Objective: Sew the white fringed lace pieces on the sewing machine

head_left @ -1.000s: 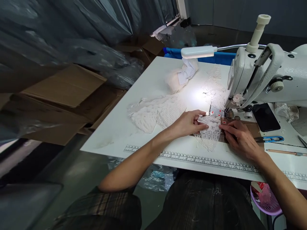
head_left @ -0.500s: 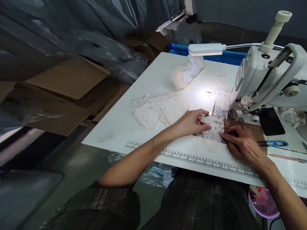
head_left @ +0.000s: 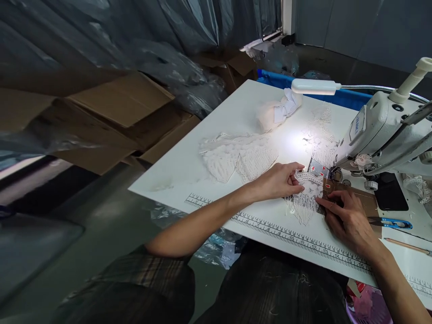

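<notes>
In the head view, the white lace piece lies flat on the white table, just to the near side of the sewing machine's needle area. Its long axis runs from far to near; the pointed, fringed end faces the table's near edge, and the dotted scalloped band crosses its far end from left to right. The left hand grips the left edge of the lace between thumb and bent fingers. The right hand is loosely open and palm down, its extended index fingertip touching the right edge of the lace, the other fingers half bent over a brown plate. Right of that hand lie a black smartphone, blue-handled thread snips and a pencil. More lace pieces lie left of the left hand, and a printed ruler scale runs along the near edge.
</notes>
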Demonstrator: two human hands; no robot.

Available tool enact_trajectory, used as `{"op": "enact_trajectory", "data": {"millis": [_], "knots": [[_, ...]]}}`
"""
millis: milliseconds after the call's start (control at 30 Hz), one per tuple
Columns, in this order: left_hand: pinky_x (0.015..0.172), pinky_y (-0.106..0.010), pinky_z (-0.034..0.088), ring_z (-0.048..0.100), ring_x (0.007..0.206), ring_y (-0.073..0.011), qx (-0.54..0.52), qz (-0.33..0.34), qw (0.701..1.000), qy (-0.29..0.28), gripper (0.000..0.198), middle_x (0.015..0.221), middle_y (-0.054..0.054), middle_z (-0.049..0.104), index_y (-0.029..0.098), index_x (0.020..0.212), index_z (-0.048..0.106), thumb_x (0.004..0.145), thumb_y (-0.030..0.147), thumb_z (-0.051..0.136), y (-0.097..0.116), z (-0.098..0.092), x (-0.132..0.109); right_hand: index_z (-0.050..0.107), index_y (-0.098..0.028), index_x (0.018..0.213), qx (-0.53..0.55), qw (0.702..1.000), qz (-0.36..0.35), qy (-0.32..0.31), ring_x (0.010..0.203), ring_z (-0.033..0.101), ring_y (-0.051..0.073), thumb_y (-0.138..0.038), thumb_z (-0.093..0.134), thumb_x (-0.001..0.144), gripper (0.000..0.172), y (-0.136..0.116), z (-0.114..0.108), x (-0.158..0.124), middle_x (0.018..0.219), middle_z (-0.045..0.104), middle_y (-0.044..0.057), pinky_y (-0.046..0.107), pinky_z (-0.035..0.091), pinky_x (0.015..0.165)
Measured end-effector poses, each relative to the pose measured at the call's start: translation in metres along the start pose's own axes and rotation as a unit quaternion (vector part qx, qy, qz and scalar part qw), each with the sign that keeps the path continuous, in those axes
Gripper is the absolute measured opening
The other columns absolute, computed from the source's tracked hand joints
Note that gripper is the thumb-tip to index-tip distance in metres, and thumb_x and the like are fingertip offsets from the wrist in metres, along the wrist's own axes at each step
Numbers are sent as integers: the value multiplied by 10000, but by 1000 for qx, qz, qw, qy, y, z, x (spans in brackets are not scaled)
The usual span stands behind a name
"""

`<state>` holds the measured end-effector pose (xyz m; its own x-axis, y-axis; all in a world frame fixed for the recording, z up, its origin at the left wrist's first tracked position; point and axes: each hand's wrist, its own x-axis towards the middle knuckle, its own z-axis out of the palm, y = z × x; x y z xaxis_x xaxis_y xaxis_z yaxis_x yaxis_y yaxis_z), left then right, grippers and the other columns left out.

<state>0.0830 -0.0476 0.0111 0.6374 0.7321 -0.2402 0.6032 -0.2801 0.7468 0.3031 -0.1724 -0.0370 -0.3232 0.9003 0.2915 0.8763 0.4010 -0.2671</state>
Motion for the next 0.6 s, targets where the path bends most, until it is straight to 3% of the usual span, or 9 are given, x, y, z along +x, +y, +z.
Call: {"op": "enact_trajectory", "data": {"millis": [433,533,600], "knots": [[654,-255,478,634,723,-147,16,22,1000,-5,641,809,-28,684,107,1411,472,829,329,627,-2,0,-2,674,-265,1226,-7,1000,-1,12,949,545,250,-214,480,931,357,-1,1,1,1072,598,117,429,484,778],[628,-277,468,611,764,-169,96,76,990,67,500,923,-64,662,146,1313,570,862,360,589,-2,2,0,671,-287,1229,-14,1000,5,12,948,542,248,-210,494,920,365,-2,2,1,1073,598,109,425,478,776],[638,-306,467,598,863,-211,178,147,967,109,337,1046,-98,644,180,1165,653,891,338,536,-1,5,5,671,-294,1229,-17,1000,9,9,959,541,251,-207,487,920,370,-2,2,1,1071,600,108,427,476,780]]}}
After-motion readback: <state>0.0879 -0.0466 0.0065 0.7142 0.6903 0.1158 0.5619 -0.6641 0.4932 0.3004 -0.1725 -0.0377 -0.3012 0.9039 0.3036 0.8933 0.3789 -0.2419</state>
